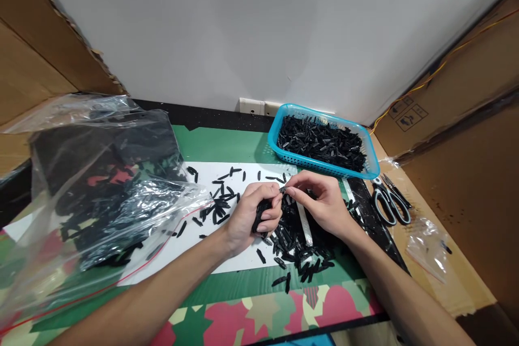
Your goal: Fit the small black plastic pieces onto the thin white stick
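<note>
Near the middle of the table, my left hand is closed around a bunch of small black pieces, with its thumb and index finger pressed at the top. My right hand pinches at a small dark piece right at the left fingertips. Beneath and beside both hands lies a pile of black pieces. More black strips are scattered over a white sheet to the left. Behind my right hand a blue basket holds a heap of similar black pieces.
A large clear plastic bag with a red zip line covers the left side. Scissors and a small plastic bag lie on cardboard at the right. Cardboard walls stand left and right, and a pale wall rises behind.
</note>
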Demonstrator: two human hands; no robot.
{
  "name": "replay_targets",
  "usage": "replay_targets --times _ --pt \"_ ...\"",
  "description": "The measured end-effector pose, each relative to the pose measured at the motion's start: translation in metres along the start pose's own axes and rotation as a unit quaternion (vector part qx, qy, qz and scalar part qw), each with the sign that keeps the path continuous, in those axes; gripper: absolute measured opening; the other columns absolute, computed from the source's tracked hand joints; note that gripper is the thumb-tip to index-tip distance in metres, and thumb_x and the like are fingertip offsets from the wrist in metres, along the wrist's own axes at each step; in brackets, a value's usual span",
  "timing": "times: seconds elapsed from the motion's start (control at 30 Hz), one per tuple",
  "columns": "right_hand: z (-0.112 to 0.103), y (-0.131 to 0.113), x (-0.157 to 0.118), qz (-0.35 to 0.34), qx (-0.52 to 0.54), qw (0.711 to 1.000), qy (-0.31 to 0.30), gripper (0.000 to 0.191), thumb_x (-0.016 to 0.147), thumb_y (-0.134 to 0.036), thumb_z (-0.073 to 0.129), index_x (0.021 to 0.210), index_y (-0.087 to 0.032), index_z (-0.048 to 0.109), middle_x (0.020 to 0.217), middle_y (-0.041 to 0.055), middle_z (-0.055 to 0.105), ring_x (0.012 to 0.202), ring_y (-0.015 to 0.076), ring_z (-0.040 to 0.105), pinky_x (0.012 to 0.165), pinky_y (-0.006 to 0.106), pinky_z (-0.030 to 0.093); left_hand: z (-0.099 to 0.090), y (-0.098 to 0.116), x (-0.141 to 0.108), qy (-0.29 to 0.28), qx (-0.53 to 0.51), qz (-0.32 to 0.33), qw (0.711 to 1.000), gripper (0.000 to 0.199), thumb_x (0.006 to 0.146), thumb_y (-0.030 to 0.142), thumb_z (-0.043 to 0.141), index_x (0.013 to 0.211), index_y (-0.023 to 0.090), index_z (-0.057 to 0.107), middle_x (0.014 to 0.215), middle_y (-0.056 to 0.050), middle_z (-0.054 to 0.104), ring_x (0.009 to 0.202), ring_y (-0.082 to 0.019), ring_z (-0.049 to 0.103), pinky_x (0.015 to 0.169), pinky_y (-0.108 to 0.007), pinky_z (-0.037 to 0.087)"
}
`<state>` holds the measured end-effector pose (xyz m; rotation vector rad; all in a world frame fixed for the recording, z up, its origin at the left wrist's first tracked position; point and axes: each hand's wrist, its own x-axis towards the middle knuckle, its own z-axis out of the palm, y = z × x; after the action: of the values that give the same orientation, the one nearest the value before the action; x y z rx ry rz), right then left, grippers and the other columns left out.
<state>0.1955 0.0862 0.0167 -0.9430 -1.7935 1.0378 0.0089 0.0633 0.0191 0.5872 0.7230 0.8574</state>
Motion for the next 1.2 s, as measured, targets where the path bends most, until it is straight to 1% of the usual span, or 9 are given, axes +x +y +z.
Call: replay_targets --times 0.1,0.2,0.27,0.33,0.4,0.57,0.8,1.1,1.2 --pt "-0.013 -0.003 0.001 -0.103 -0.122 0.986 0.044 0.008 0.098 -0.026 0.067 0.096 -0.023 0.074 0.091 0.0051 0.076 0.082 0.0206 0.070 0.074 0.036 0.057 -0.002 -0.001 0.000 -0.002 -0.017 -0.002 1.000 0.031 0.088 0.037 0.060 0.066 0.018 0.050 0.048 0.007 0.033 0.036 -0.005 0.026 0.039 -0.017 0.018" --pt "-0.036 -0.005 0.011 -0.249 -0.262 0.916 0.175 0.012 0.092 -0.018 0.073 0.099 -0.028 0.076 0.094 0.0058 0.077 0.086 0.0245 0.070 0.080 0.042 0.057 -0.005 -0.003 0.001 -0.013 -0.038 -0.015 0.999 0.032 0.088 0.037 0.056 0.064 0.018 0.051 0.049 0.006 0.034 0.037 -0.005 0.026 0.039 -0.018 0.017" --pt "-0.047 -0.006 0.022 -0.234 -0.282 0.887 0.280 0.019 0.095 -0.017 0.070 0.109 -0.028 0.075 0.101 0.0065 0.077 0.092 0.0255 0.069 0.086 0.045 0.056 -0.007 -0.004 0.002 -0.023 -0.046 -0.026 0.998 0.034 0.089 0.038 0.053 0.062 0.017 0.052 0.049 0.005 0.034 0.037 -0.005 0.027 0.039 -0.018 0.017" --pt "-0.050 -0.005 0.029 -0.204 -0.315 0.891 0.256 0.022 0.097 -0.019 0.066 0.116 -0.028 0.074 0.111 0.0071 0.077 0.103 0.0273 0.068 0.094 0.049 0.053 -0.008 -0.004 0.003 -0.020 -0.044 -0.033 0.998 0.039 0.091 0.042 0.050 0.062 0.016 0.055 0.048 0.005 0.033 0.037 -0.005 0.027 0.039 -0.018 0.017" --pt "-0.045 -0.001 0.030 -0.203 -0.343 0.900 0.178 0.026 0.099 -0.017 0.063 0.118 -0.029 0.074 0.118 0.0071 0.077 0.110 0.0284 0.067 0.099 0.051 0.051 -0.008 -0.004 0.003 -0.006 -0.031 -0.039 0.999 0.048 0.094 0.048 0.046 0.064 0.014 0.061 0.047 0.005 0.033 0.036 -0.005 0.027 0.039 -0.018 0.016" --pt "-0.018 0.003 0.009 -0.279 -0.304 0.906 0.094 0.033 0.093 -0.009 0.065 0.115 -0.031 0.074 0.108 0.0052 0.080 0.099 0.0276 0.069 0.090 0.049 0.053 -0.003 -0.004 0.002 -0.006 0.005 -0.040 0.999 0.063 0.098 0.061 0.041 0.076 0.010 0.070 0.046 0.005 0.035 0.034 -0.006 0.025 0.037 -0.020 0.015" --pt "-0.001 -0.011 0.001 -0.202 -0.192 0.960 -0.039 0.028 0.095 -0.016 0.068 0.118 -0.030 0.075 0.115 0.0069 0.075 0.111 0.0280 0.062 0.095 0.049 0.054 0.003 -0.007 0.003 0.019 -0.013 -0.022 0.999 0.056 0.095 0.066 0.052 0.078 0.014 0.062 0.046 0.006 0.038 0.036 -0.005 0.023 0.035 -0.017 0.018" --pt "0.007 -0.011 0.000 -0.062 -0.094 0.992 -0.065 0.010 0.102 -0.024 0.065 0.102 -0.027 0.075 0.121 0.0071 0.070 0.118 0.0256 0.059 0.102 0.045 0.050 -0.001 -0.013 0.006 0.012 0.039 0.020 0.999 0.050 0.102 0.062 0.044 0.083 0.017 0.056 0.043 0.007 0.040 0.033 -0.005 0.026 0.034 -0.015 0.022" --pt "0.011 -0.010 0.000 -0.056 -0.078 0.994 -0.058 0.008 0.103 -0.023 0.063 0.098 -0.024 0.070 0.115 0.0079 0.070 0.115 0.0248 0.059 0.100 0.043 0.050 -0.002 -0.015 0.007 0.014 0.035 0.019 0.999 0.047 0.103 0.061 0.043 0.081 0.020 0.049 0.043 0.007 0.042 0.032 -0.005 0.027 0.034 -0.015 0.024"
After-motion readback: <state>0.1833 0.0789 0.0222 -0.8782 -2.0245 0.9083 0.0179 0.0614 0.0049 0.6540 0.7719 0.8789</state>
